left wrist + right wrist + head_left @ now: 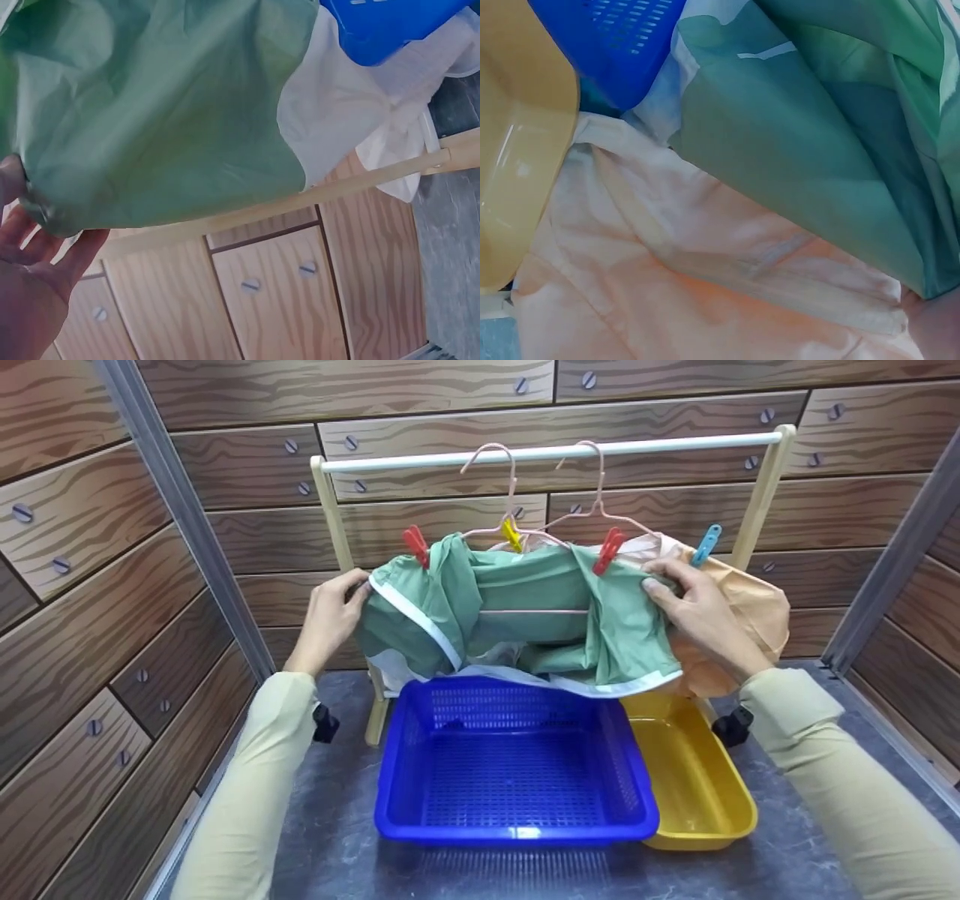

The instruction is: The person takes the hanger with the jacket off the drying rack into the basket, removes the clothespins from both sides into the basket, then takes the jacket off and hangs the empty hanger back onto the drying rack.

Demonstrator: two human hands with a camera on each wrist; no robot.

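While left hand [330, 611] and right hand [699, 604] pinch the green garment [630, 622] | step looks like spreading | next likely needs even tension

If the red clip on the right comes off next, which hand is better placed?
Probably the right. The right hand pinches the green garment close to that red clip, though its grip must release first. The left hand holds the garment's opposite side, beyond the other red clip.
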